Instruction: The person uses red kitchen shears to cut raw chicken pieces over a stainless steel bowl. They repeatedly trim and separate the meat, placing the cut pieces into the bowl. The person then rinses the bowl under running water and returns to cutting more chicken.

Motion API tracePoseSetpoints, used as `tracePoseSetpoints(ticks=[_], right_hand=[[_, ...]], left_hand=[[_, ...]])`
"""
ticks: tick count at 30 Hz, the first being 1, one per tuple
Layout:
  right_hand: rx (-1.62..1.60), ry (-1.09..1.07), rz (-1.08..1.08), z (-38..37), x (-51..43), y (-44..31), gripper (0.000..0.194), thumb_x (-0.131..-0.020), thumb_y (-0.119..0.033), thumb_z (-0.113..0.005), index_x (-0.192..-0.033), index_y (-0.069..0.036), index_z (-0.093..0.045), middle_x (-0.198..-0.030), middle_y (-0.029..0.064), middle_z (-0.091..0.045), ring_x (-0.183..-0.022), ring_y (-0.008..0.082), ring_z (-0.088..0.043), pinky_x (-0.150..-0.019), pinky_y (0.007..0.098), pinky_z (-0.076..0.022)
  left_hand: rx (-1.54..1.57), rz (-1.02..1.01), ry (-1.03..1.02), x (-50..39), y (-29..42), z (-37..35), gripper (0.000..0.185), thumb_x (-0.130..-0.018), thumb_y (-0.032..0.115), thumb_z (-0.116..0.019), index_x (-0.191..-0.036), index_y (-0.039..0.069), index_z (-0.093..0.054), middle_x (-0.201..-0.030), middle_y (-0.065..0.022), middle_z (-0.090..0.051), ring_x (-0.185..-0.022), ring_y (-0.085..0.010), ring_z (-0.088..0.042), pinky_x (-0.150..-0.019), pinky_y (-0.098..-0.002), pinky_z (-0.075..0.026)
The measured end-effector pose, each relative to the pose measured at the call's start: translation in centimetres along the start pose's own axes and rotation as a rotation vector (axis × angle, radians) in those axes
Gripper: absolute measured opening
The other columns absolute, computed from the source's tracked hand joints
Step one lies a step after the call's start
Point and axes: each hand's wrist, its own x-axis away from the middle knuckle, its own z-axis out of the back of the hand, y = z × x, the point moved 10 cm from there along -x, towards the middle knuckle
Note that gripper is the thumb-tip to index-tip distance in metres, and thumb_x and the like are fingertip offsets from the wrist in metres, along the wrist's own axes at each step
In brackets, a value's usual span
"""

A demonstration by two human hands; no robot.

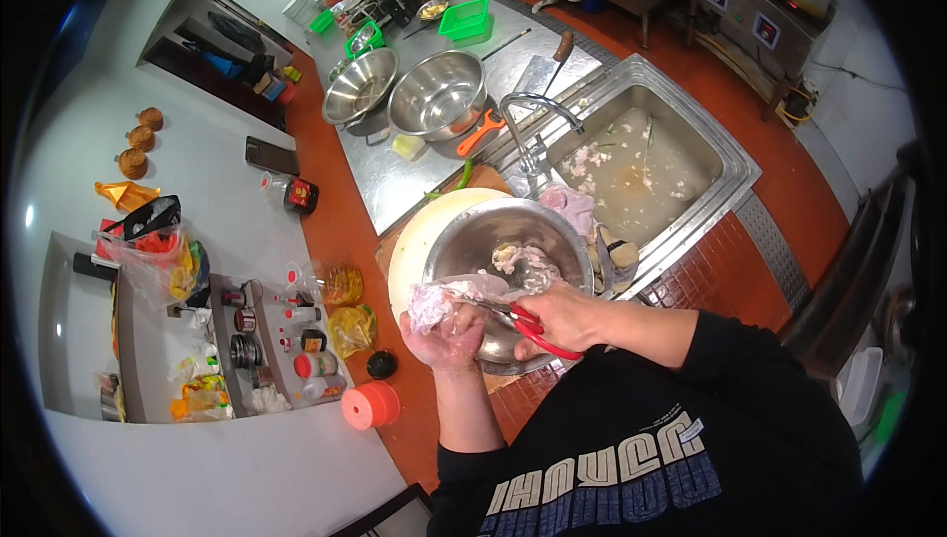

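My left hand [447, 333] holds a pale pink, wet piece of raw meat or offal [436, 305] over the left edge of a steel bowl [451, 230]. In my right hand [558, 319] are red-handled scissors [534, 333], their blades pointing left at the piece. More pale scraps [525, 259] lie inside the bowl. The bowl rests partly on a round, light chopping board [414, 241]. A pink cloth or similar soft item [568, 208] lies between the bowl and the sink.
A steel sink [732, 160] holds cloudy water with floating scraps, under a curved faucet [529, 156]. On the steel counter [370, 182] are two steel basins [436, 97], an orange peeler [481, 132], a cleaver [538, 75] and green baskets [464, 21]. Bottles and jars [314, 365] stand at left.
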Motion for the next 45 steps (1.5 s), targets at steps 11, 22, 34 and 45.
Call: tracePoseSetpoints(ticks=[11,22,34,45], right_hand=[[0.191,0.237,0.208,3.6,0.1,-2.3,0.062,-0.074,-0.059,-0.078,-0.073,-0.002,-0.055,-0.059,0.0187,-0.058,-0.062,0.0425,-0.061,-0.059,0.0445,-0.0488],[0.005,0.112,0.06,3.1,-0.4,-0.8,0.078,-0.074,-0.077,-0.065,-0.074,0.001,-0.061,-0.067,0.0238,-0.062,-0.072,0.0434,-0.064,-0.07,0.0479,-0.0503],[-0.706,-0.115,-0.358,0.4,1.6,4.4,0.072,-0.09,-0.075,-0.047,-0.074,-0.005,-0.055,-0.056,0.0032,-0.052,-0.049,0.0149,-0.056,-0.049,0.0288,-0.0481],[-0.25,0.266,0.108,3.0,-3.0,0.5,0.064,-0.062,-0.042,-0.093,-0.093,-0.001,-0.054,-0.092,0.0114,-0.064,-0.086,0.0265,-0.062,-0.082,0.0401,-0.0503]], left_hand=[[-0.033,0.258,-0.201,-0.4,-2.3,-0.6,0.033,-0.083,0.035,-0.055,-0.098,0.007,-0.062,-0.079,-0.0041,-0.062,-0.045,-0.0108,-0.042,-0.043,-0.025,-0.035],[-0.152,0.323,-0.01,-0.1,-3.5,0.9,0.053,-0.072,0.024,-0.048,-0.114,-0.008,-0.057,-0.086,-0.0173,-0.065,-0.046,-0.0156,-0.045,-0.043,-0.0305,-0.041],[-0.029,0.41,-0.131,0.3,-1.8,0.0,0.062,-0.071,0.027,-0.049,-0.121,-0.01,-0.054,-0.103,-0.0304,-0.064,-0.082,-0.0425,-0.067,-0.068,-0.0472,-0.061],[-0.017,0.365,-0.234,0.6,-1.5,-6.0,0.06,-0.075,0.028,-0.048,-0.121,-0.011,-0.053,-0.103,-0.0295,-0.065,-0.081,-0.0413,-0.067,-0.069,-0.047,-0.059]])
